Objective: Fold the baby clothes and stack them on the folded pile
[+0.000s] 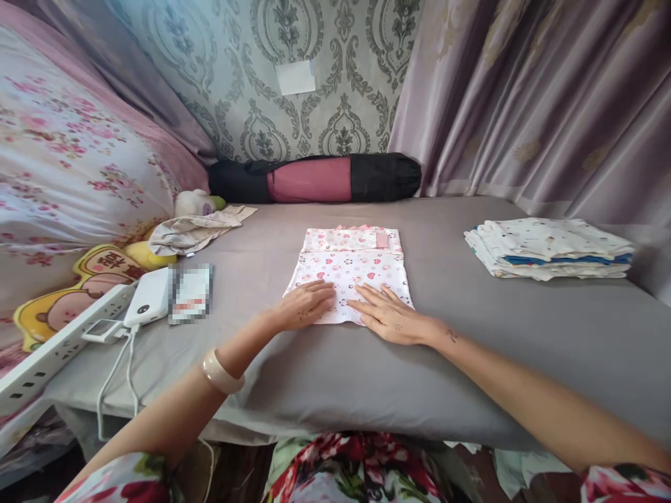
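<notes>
A small white garment (pixel 340 269) with pink hearts and flowers lies flat on the grey sheet in front of me. Its far part is folded over into a band, with a plain pink patch at the right of that band. My left hand (pixel 308 304) rests flat on the garment's near left part, fingers stretched toward the middle. On the near right part lies my right hand (pixel 391 314), palm down with its fingers spread. Neither hand grasps the cloth. The garment's near corners are partly covered by my hands.
A stack of folded clothes (pixel 550 250) sits at the right. At the left are a white power bank (pixel 149 297) with cables, a power strip (pixel 63 342), a crumpled cloth (pixel 196 230) and plush toys. A black and pink rolled bag (pixel 309 179) lies along the wall.
</notes>
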A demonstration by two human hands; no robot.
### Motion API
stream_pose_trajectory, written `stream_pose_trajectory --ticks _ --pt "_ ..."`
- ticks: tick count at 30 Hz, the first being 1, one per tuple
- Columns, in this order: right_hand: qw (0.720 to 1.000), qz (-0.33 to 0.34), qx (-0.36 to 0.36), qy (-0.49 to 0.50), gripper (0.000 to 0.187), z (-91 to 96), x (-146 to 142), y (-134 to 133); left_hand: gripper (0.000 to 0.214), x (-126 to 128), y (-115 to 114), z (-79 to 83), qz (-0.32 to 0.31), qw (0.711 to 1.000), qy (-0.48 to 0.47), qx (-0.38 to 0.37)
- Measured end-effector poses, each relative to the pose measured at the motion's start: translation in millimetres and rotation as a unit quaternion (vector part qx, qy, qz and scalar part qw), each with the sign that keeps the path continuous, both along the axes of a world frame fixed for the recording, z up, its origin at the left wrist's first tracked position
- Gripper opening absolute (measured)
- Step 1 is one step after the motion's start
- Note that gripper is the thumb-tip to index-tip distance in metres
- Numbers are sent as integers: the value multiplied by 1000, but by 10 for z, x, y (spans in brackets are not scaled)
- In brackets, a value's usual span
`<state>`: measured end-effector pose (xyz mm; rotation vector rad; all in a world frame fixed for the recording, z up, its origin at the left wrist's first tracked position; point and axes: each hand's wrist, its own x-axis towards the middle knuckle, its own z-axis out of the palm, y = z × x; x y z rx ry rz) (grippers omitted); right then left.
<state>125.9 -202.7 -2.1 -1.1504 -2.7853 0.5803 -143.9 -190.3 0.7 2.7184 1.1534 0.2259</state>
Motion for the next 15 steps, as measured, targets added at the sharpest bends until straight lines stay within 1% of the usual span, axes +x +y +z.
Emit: stream_pose_trajectory --ticks 3,5,7,10,12,15 --pt "999 14 34 19 47 28 -34 -127 42 177 -159 128 -50 998 -38 -23" --pt "997 18 59 49 43 56 -37 -186 39 252 -219 163 -59 997 -44 -17" --pt "994 14 74 76 37 78 -26 -223 36 289 -234 156 -58 998 -35 -2" --pt "991 -6 102 89 30 77 -2 -250 30 314 -222 126 -58 998 -1 21" --pt "988 -12 132 80 26 58 10 -259 27 339 -223 124 -57 997 41 38" --pt "984 -10 171 55 27 40 33 -277 23 384 -245 151 -43 993 100 56"
